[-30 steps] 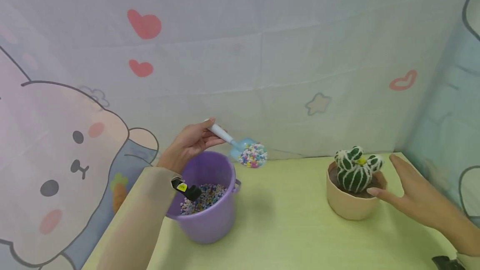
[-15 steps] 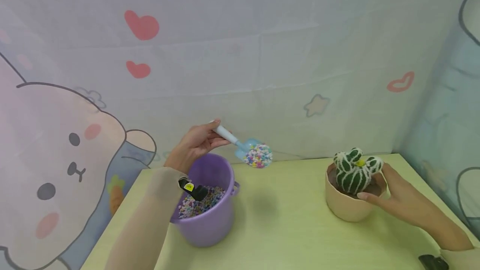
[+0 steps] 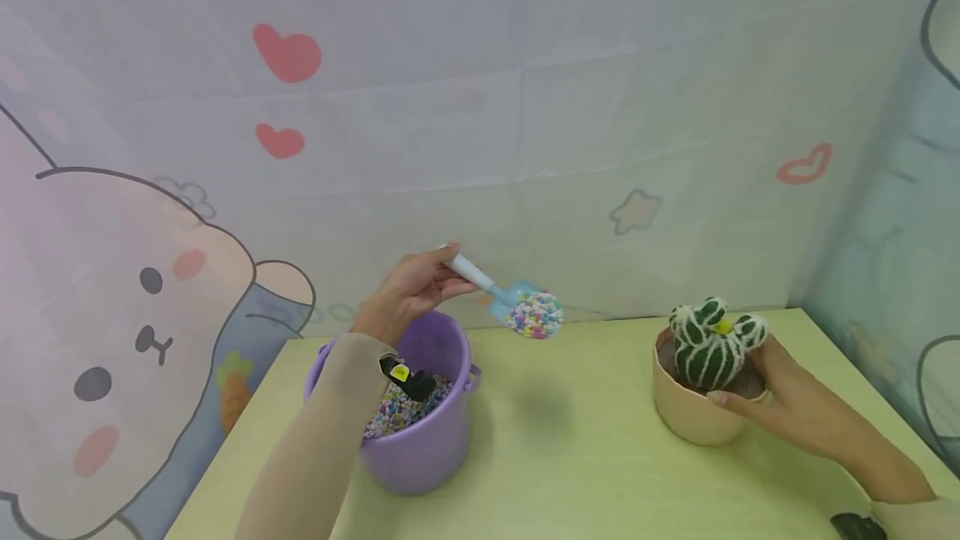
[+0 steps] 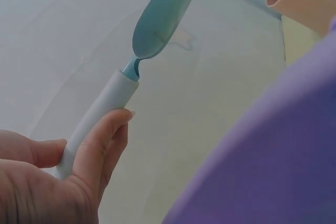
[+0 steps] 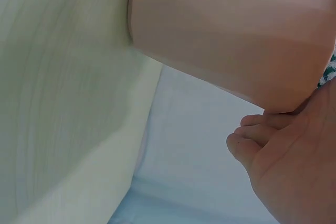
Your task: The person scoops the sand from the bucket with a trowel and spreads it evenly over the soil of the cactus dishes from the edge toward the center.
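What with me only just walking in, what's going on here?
A person's left hand holds up a white-handled light blue scoop of small multicoloured beads, between a round purple bucket of beads and a round beige pot with a striped green cactus. The right hand is at the pot's rim; whether it grips is unclear.

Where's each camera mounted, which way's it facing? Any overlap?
On head: looks forward and down at bucket, shovel, pot; left hand and right hand show.
On left wrist: looks along shovel past bucket; left hand shows.
On right wrist: looks at pot's side; right hand shows.
Head and left wrist share shovel, bucket, pot.
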A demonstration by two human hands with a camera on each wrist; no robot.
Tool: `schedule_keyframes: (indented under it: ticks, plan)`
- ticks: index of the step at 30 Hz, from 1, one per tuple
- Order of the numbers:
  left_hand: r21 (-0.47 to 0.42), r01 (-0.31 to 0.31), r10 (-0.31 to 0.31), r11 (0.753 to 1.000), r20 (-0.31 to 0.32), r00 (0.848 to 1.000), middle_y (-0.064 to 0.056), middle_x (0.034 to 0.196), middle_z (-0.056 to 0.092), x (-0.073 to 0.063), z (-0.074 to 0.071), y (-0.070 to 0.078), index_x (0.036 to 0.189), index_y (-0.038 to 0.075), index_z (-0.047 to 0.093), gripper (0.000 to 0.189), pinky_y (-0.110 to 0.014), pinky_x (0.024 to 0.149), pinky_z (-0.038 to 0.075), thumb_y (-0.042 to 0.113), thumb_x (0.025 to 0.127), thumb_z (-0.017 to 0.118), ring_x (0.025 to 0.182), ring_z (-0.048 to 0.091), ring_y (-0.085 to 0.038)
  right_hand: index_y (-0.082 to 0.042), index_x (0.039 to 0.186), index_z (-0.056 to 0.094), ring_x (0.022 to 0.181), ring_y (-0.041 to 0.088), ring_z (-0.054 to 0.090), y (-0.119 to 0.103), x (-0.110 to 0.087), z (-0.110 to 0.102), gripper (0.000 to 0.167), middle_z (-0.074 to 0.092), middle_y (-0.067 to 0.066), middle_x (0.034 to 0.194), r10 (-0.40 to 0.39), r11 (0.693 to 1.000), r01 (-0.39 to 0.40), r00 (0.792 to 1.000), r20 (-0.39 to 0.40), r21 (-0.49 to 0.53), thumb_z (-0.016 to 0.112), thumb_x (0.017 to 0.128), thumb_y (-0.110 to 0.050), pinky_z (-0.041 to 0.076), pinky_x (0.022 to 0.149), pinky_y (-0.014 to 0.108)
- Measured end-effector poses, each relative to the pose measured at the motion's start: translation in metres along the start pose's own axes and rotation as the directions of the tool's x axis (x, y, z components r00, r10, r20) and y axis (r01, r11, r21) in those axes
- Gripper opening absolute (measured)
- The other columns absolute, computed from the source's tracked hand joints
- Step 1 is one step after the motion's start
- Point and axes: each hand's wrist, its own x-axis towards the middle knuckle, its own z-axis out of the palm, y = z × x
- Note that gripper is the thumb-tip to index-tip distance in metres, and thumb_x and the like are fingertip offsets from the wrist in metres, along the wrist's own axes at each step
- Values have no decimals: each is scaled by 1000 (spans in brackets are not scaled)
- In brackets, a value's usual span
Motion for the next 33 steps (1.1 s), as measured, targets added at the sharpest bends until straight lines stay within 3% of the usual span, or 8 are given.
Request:
schedule_keyframes:
  ticks: [2,10,15,18,21,24,27,33]
  plan:
    - [-4,-1,1,1000,0,1000,-16,83,73,2,3,-1,152,-2,44,43,-34,72,71,15,113,47,73,79,-25,-14,166,15,132,-20,36,1,-1,1,104,44,18,153,5,1000,-5,1000,-11,-1,86,90,-21,29,98,-9]
    - [28,-2,2,1000,-11,1000,-15,85,74,7,11,-5,157,0,43,46,-33,74,70,17,114,46,74,79,-23,-7,165,15,137,47,43,5,-3,0,99,32,28,155,67,992,-63,997,30,-111,81,94,-32,28,88,-6]
    - [27,1,0,1000,-15,1000,-16,85,73,13,15,-7,156,1,44,45,-35,76,70,15,113,47,73,79,-23,-2,162,21,136,50,46,3,-3,1,94,31,30,157,95,983,-88,995,40,-163,79,96,-36,42,89,8]
    - [31,4,-3,1000,-19,1000,-17,89,72,15,17,-7,157,4,45,45,-36,81,69,15,113,47,74,78,-23,1,161,22,136,51,46,1,-2,3,93,29,32,158,105,981,-96,993,46,-171,77,97,-37,56,97,33]
    - [35,7,-7,999,-12,1000,-17,88,72,17,20,-8,157,5,45,45,-37,83,68,15,113,47,74,78,-23,3,159,24,136,53,47,-1,1,5,90,29,34,158,110,978,-100,993,46,-181,76,97,-39,55,95,63]
    - [39,14,-13,999,-10,1000,-16,86,72,21,23,-9,156,2,45,45,-37,84,68,16,113,48,76,79,-24,4,155,29,136,53,48,-2,3,6,86,31,33,156,114,976,-105,993,43,-189,76,98,-40,53,96,66]
    - [32,22,-22,999,-16,1000,-17,88,73,24,28,-11,153,-2,48,44,-39,85,67,16,113,50,97,80,-36,4,151,32,134,49,50,-4,4,7,82,34,30,152,117,975,-107,992,39,-194,76,98,-40,54,96,64]
    - [46,23,-23,999,-13,1000,-31,125,66,32,37,-16,151,-1,50,43,-45,100,62,16,113,50,137,58,-46,5,154,29,135,51,48,-5,7,11,86,33,31,153,123,978,-114,992,42,-175,75,98,-40,52,98,68]
